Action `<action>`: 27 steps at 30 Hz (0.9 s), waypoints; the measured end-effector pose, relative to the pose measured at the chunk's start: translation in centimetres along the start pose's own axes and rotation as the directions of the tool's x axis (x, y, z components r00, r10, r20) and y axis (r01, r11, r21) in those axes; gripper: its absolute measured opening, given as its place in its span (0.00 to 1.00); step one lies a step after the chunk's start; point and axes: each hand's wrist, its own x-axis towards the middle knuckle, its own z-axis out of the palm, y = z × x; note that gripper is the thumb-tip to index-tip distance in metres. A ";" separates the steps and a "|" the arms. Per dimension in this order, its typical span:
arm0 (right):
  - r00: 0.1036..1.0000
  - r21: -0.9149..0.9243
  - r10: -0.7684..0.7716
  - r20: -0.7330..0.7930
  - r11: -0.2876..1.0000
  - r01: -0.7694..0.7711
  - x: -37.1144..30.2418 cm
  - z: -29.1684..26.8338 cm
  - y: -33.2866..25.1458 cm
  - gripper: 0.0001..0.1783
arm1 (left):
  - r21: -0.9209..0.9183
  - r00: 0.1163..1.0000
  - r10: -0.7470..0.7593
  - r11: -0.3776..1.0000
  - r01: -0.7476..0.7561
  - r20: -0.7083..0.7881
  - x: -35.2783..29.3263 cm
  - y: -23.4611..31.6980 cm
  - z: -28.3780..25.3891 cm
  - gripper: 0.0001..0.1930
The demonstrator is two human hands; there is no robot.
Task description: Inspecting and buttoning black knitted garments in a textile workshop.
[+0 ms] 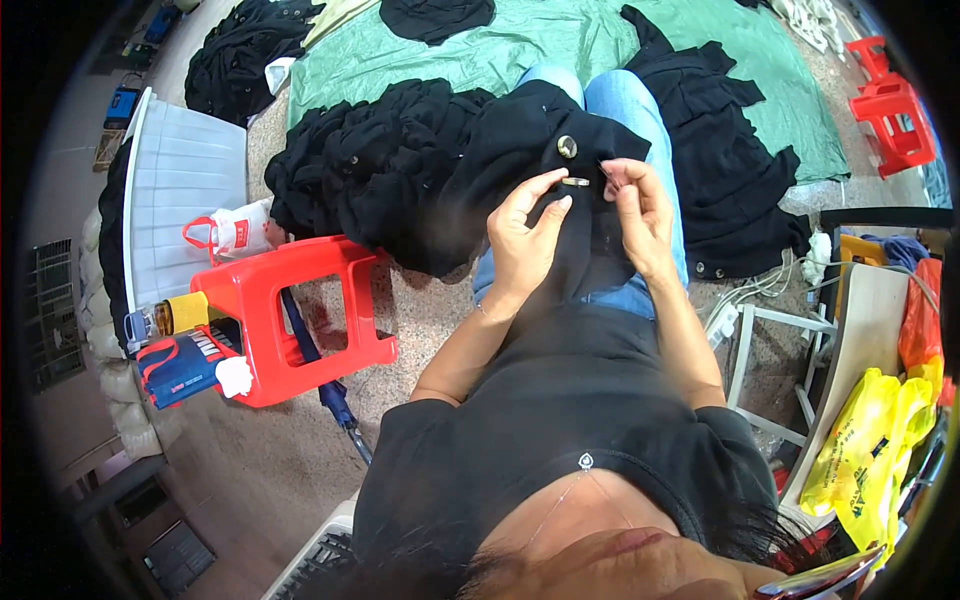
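A black garment (pixel 510 125) lies across my lap, over my jeans. My left hand (pixel 525 240) is closed, thumb and forefinger pinching a pale gold button (pixel 576 182) seen edge-on against the cloth. Just beyond it, a second round button (pixel 567 147) with a shiny gold face sits on the garment. My right hand (pixel 642 215) is a short way to the right, its fingertips pinched together by the cloth. Whatever thin thing may be between those fingertips is too small to make out.
Black garments (pixel 375 150) are heaped to the left, and another (pixel 700 150) is spread on a green sheet (pixel 440 65) to the right. A red stool (pixel 290 330) bearing a tissue pack (pixel 185 365) stands at left. At right are a white-framed stand (pixel 770 330) and a yellow bag (pixel 860 440).
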 end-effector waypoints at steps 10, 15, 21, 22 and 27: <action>0.947 -0.580 -0.264 0.183 0.749 0.321 -0.5 -0.1 -2.6 0.07 | -0.352 0.970 -0.242 0.907 0.231 0.014 0.1 -0.3 -0.1 0.11; 0.945 -0.612 -0.281 0.170 0.721 0.325 -0.4 -0.2 -2.0 0.07 | -0.352 0.974 -0.226 0.910 0.217 0.016 0.0 -0.2 0.1 0.10; 0.915 -0.617 -0.348 0.204 0.680 0.396 -0.5 0.1 -2.1 0.07 | -0.308 0.979 -0.203 0.932 0.190 -0.010 -0.3 -0.7 0.2 0.09; 0.915 -0.617 -0.348 0.204 0.680 0.396 -0.4 0.1 -2.0 0.07 | -0.278 0.981 -0.195 0.943 0.183 -0.015 -0.3 -0.7 0.2 0.09; 0.910 -0.632 -0.368 0.193 0.662 0.402 -0.3 0.1 -1.9 0.07 | -0.276 0.982 -0.190 0.944 0.180 -0.011 -0.3 -0.3 0.3 0.09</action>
